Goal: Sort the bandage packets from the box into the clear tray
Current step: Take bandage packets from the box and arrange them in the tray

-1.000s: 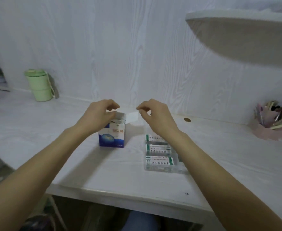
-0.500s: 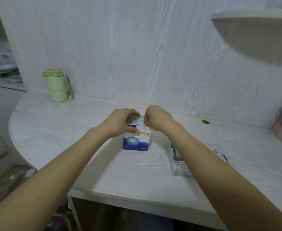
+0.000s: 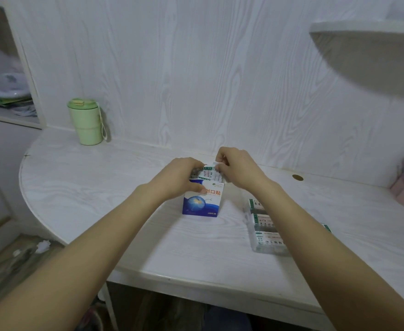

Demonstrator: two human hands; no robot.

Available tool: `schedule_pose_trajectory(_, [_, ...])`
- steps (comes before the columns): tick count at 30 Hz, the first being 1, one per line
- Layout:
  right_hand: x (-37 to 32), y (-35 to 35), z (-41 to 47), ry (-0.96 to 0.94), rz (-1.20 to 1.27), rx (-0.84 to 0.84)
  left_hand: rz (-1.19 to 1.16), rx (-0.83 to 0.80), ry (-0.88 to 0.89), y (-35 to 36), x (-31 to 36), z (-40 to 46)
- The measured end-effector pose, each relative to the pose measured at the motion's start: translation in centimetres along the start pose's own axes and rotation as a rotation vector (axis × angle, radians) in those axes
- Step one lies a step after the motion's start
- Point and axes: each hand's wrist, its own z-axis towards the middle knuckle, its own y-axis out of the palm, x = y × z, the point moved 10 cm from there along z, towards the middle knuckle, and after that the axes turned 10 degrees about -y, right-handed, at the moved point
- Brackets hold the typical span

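Partway through, both hands are working at the box (image 3: 202, 199): left hand (image 3: 179, 179) gripping its top, right hand (image 3: 234, 169) pinching packets (image 3: 211, 173); tray (image 3: 251, 237) already holding several.

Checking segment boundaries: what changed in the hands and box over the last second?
The right hand came from beside the bandage box to its open top and now pinches bandage packets there. The left hand kept gripping the box, which stayed upright on the table. The clear tray and green cup stayed put; the camera panned left.
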Motion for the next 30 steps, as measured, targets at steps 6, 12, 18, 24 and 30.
schedule_pose_trajectory(6, [0.0, -0.8, -0.5, 0.0, 0.032, 0.105, -0.021, -0.022, -0.021, 0.5, -0.5, 0.3])
schedule_pose_trajectory(12, [-0.3, -3.0, -0.8, -0.068, 0.084, 0.261, 0.023, 0.065, -0.002, -0.5, 0.8, 0.5])
schedule_pose_trajectory(18, [0.4, -5.3, -1.4, -0.111, 0.352, 0.431, 0.012, 0.126, 0.018, -1.0, 2.8, 1.7])
schedule_pose_trajectory(24, [2.6, -6.3, -2.3, -0.013, 0.675, 0.467, -0.168, 0.079, 0.084, -1.7, 5.6, 2.1])
schedule_pose_trajectory(30, [3.4, -7.7, -4.0, -0.01, 0.741, 0.505, -0.384, -0.054, 0.114, -1.3, 9.1, 0.9])
